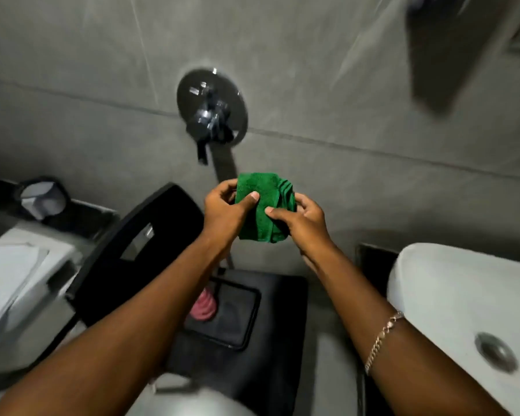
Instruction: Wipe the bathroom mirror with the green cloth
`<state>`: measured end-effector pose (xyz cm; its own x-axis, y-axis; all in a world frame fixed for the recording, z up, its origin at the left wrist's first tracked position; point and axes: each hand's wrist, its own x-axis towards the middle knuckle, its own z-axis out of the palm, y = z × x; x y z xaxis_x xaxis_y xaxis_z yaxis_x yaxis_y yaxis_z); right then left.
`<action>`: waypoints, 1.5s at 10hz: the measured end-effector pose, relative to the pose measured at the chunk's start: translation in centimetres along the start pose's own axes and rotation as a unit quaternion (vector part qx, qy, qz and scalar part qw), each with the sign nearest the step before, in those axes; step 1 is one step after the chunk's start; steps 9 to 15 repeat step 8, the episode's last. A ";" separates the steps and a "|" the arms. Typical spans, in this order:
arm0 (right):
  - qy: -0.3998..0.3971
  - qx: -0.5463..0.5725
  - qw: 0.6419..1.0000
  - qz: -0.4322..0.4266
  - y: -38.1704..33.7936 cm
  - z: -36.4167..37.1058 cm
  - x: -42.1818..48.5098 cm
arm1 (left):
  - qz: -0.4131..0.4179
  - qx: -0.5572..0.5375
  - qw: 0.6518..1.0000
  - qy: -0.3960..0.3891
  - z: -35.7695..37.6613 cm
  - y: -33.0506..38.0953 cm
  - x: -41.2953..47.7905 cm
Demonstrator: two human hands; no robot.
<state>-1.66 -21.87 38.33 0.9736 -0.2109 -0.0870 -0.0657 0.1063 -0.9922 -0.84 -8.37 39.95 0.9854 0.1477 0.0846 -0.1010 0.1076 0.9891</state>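
A folded green cloth [260, 211] is held up in front of the grey tiled wall, at the middle of the view. My left hand [224, 213] grips its left edge, thumb pressed on the front. My right hand [302, 226] grips its right side, thumb on the front and fingers curled behind. A gold chain bracelet circles my right wrist. A sliver of a pale framed edge shows at the top right corner; I cannot tell whether it is the mirror.
A chrome shower mixer [212, 108] sits on the wall above the cloth. Below stands a black bin [246, 313] with its lid [141, 244] raised. A white basin [469, 301] is at the right, a white toilet cistern [15, 280] at the left, a dark towel [445, 52] hangs top right.
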 end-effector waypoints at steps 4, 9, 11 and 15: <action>0.089 -0.082 0.966 0.229 31.1 5.0 -0.1 | -0.343 0.065 0.937 0.003 -10.6 -29.7 -1.0; 0.014 -0.220 0.939 0.263 39.4 5.1 1.3 | -0.342 0.156 0.925 -0.059 -11.8 -37.3 1.0; 0.014 -0.220 0.939 0.263 39.4 5.1 1.3 | -0.342 0.156 0.925 -0.059 -11.8 -37.3 1.0; 0.014 -0.220 0.939 0.263 39.4 5.1 1.3 | -0.342 0.156 0.925 -0.059 -11.8 -37.3 1.0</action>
